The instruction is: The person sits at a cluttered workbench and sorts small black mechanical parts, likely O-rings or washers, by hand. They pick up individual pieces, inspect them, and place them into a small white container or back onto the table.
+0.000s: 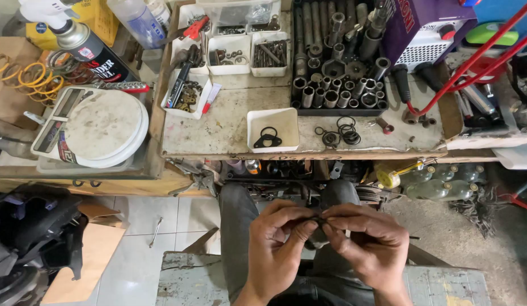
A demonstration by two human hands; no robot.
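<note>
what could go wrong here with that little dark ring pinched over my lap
1. The small dark ring is held only by the fingertips of the left hand and right hand, off the bench; a slip would probably drop it to the cluttered floor.
2. Loose rings lie near the worn bench's front edge; a knock might roll them off.

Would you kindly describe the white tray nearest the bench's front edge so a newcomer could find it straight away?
Start at the wooden workbench above the person's hands. Near its front edge, left of the black rack of sockets, sits a white tray by itself. Unlike the fuller white trays behind it, it holds only a black ring and a black bracket.
</note>
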